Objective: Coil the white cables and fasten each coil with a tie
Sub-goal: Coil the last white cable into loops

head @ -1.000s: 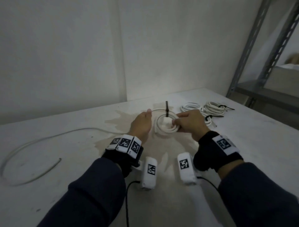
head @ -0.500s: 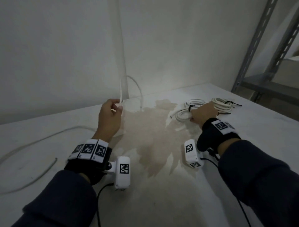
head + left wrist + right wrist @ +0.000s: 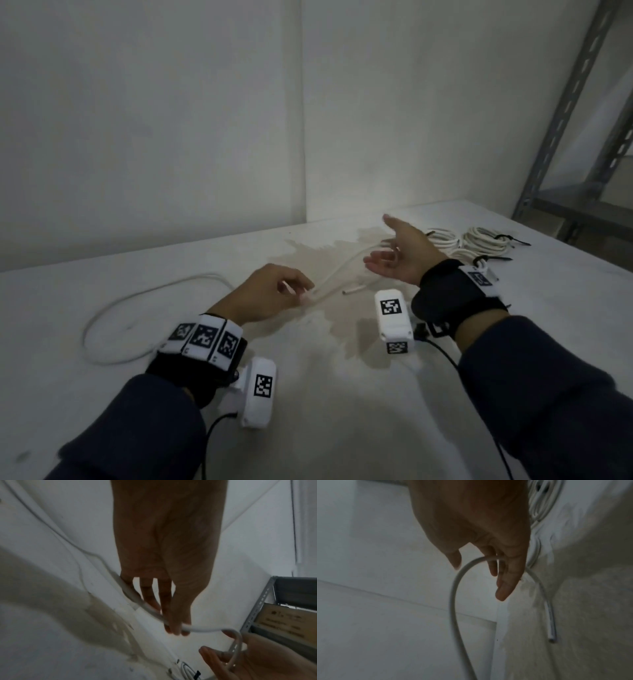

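A loose white cable (image 3: 202, 629) lies in a wide loop on the left of the table and runs through both hands. My left hand (image 3: 303, 294) pinches it just above the table; in the left wrist view the fingertips (image 3: 173, 628) curl round it. From there the cable (image 3: 453, 588) arcs over the straight fingers of my right hand (image 3: 387, 255), which is held palm up and spread. Below that hand the cable's cut end (image 3: 352, 290) lies on the table. Three coiled white cables (image 3: 445, 238) with black ties (image 3: 507, 238) lie behind the right hand.
The white table (image 3: 342, 428) has a brownish stain (image 3: 342, 329) in the middle and meets a white wall at the back. A grey metal shelf rack (image 3: 565, 113) stands at the right, beyond the coils.
My right hand left the tied coil by the other coils and swung left, opening under the loose cable. My left hand came down from near the wall, bringing the cable to the table's middle.
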The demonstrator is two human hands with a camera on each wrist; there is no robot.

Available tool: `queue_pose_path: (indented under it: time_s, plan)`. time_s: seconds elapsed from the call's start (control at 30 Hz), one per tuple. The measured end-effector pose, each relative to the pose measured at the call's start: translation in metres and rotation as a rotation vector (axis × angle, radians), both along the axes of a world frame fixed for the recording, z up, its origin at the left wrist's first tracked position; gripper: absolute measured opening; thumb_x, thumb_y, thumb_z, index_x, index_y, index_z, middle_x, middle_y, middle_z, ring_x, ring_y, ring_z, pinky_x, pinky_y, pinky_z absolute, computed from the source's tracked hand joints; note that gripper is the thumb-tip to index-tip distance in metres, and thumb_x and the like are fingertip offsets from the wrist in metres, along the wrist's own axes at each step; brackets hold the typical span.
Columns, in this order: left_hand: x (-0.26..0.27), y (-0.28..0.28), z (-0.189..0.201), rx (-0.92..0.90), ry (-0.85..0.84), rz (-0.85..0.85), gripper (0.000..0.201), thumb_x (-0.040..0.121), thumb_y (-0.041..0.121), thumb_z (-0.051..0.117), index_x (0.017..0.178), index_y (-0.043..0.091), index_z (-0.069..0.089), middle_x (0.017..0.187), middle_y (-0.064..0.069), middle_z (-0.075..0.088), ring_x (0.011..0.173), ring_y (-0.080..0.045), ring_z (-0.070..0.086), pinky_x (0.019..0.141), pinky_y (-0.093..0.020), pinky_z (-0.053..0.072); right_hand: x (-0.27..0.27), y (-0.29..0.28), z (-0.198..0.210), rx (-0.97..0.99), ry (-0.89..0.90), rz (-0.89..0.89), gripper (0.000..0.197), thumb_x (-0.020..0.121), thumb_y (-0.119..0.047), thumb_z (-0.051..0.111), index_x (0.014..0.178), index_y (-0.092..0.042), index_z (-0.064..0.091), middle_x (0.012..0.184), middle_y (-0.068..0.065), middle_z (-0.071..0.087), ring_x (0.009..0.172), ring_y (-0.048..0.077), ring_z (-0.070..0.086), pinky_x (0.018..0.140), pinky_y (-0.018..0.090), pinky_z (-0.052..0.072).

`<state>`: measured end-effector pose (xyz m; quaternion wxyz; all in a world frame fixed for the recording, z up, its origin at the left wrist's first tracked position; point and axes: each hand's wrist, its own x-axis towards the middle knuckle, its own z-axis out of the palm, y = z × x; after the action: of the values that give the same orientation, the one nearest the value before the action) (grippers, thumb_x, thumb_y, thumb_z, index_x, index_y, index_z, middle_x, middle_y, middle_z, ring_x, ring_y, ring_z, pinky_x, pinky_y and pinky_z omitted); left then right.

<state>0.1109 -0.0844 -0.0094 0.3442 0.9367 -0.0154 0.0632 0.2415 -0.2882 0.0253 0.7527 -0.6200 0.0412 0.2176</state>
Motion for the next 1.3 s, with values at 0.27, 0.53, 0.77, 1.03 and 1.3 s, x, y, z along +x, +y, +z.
queue_pose_path:
  time_s: [0.27,0.53,0.77,1.03,1.3]
  plan:
    - [-0.068,0.022,0.002,0.253,0.422,0.318,0.045,0.098,0.042,0.046,0.101,0.006,0.072,0.100,-0.008,0.065,0.085,-0.019,0.061,0.070,-0.022,0.045,-0.080,0.011,0.002,-1.177,-0.703,0.389,0.054,0.100,-0.045,0.041,0.059,-0.009,0.037,0.103,0.020,0.069,0.100,0.031,0.065,0.076,0.028,0.043]
    - [-0.100,0.040,-0.004,-0.021,0.310,0.720,0.016,0.084,0.007,0.066,0.093,0.000,0.055,0.106,-0.020,0.062,0.089,-0.028,0.059,0.075,-0.030,0.047,-0.107,0.020,-0.016,-0.708,-0.235,0.348,0.018,0.093,-0.005,0.051,0.076,-0.011,0.051,0.050,0.000,0.061,0.051,0.013,0.057,0.038,0.016,0.047]
    - [-0.094,0.030,0.061,-0.861,-0.271,0.354,0.039,0.091,-0.017,0.041,0.112,0.010,0.058,0.085,-0.001,0.061,0.058,0.000,0.063,0.053,-0.014,0.042,-0.112,0.045,-0.028,-0.672,-0.249,0.386,0.023,0.095,-0.004,0.039,0.073,-0.007,0.048,0.071,0.010,0.053,0.052,0.016,0.046,0.044,0.021,0.037]
    - [-0.107,0.075,0.114,-1.338,-0.657,0.425,0.059,0.083,-0.024,0.030,0.108,0.021,0.058,0.084,0.003,0.060,0.072,-0.008,0.058,0.058,-0.024,0.036,-0.120,0.074,-0.010,-0.189,-0.346,0.141,0.032,0.091,0.009,0.028,0.104,-0.007,0.052,0.076,0.011,0.050,0.049,0.016,0.033,0.034,0.019,0.028]
    - [-0.138,0.109,0.037,-1.452,-0.218,0.818,0.036,0.088,-0.017,0.022,0.067,0.005,0.041,0.069,-0.008,0.047,0.057,-0.007,0.045,0.054,-0.021,0.034,-0.134,0.096,-0.005,-0.103,-0.306,0.179,0.016,0.088,-0.002,0.044,0.092,-0.006,0.060,0.068,0.004,0.039,0.037,0.009,0.022,0.034,0.018,0.019]
